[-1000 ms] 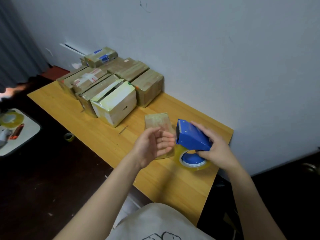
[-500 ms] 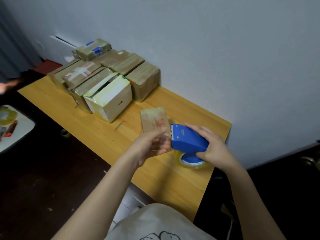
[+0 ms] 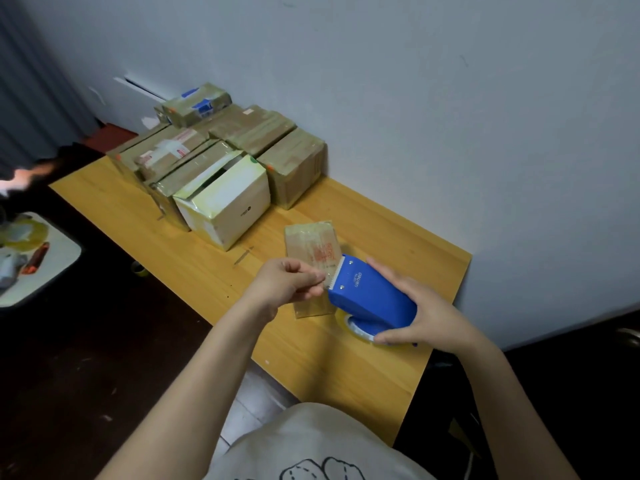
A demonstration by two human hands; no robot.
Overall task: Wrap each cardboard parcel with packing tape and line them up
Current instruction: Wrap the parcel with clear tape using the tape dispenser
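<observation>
Parcel (image 3: 311, 244): flat, thin, judged light, stiff; lying just beyond left hand (image 3: 287, 282). Tape end (image 3: 329, 271) pinched by it; dispenser (image 3: 372, 299) gripped by right hand (image 3: 426, 313). Parcel best pinned flat by edges.

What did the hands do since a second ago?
The left hand, open a second ago, moved to the dispenser's toothed edge and now pinches the tape end there. The right hand kept gripping the dispenser all along. The flat parcel under the hands and the stacked parcels by the wall stayed put on the table.
</observation>
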